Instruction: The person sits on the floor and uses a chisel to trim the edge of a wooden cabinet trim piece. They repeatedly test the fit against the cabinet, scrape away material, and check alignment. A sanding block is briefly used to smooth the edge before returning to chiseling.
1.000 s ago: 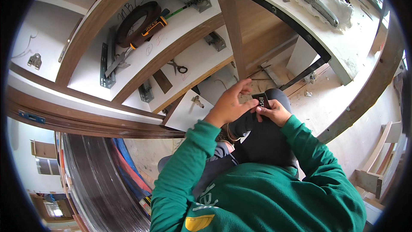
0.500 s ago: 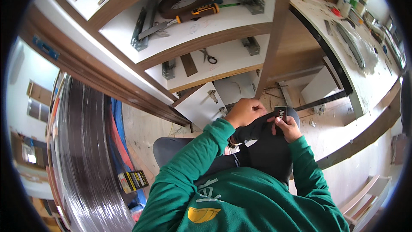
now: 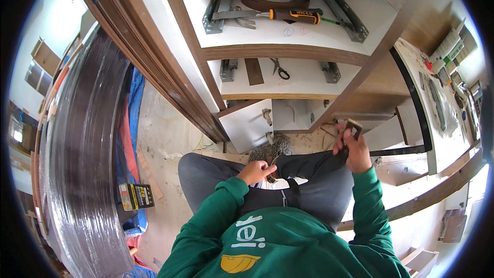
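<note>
Your right hand [image 3: 358, 155], raised by the knee on that side, has its fingers bent around a small dark box [image 3: 353, 125], whose tan-edged end pokes up above the grip. Your left hand [image 3: 254, 172] hovers over your legs [image 3: 211, 175] with its fingers loosely curled, and whether anything is inside cannot be told. Ahead, a brown roll [image 3: 280, 4] lies toward the upper shelf's [image 3: 247, 37] back edge, a yellow-ended chisel [image 3: 295, 16] just in front of it.
</note>
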`<action>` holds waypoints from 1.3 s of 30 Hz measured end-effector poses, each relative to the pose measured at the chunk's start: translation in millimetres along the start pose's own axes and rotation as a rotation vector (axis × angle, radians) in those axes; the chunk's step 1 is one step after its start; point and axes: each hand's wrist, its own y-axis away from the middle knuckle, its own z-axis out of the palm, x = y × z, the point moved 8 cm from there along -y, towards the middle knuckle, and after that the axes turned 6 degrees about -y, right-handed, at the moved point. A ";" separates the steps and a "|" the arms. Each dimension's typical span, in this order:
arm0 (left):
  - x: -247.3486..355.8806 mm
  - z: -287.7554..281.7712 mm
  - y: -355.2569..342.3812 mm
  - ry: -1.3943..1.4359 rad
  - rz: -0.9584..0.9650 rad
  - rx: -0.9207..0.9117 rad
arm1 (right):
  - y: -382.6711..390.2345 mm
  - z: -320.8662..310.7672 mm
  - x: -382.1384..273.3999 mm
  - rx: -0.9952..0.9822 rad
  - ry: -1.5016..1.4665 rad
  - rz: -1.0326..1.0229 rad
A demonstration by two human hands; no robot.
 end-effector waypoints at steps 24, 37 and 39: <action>-62.2 0.2 -44.7 0.047 -0.084 0.121 | -160.3 259.0 -154.2 -0.524 1.543 -0.760; -50.4 -0.5 -47.1 0.070 -0.055 0.059 | -141.3 191.2 -211.2 -0.554 1.539 -0.329; -48.1 -3.7 -43.6 0.025 -0.044 0.082 | -140.3 187.6 -211.5 -0.521 1.550 -0.356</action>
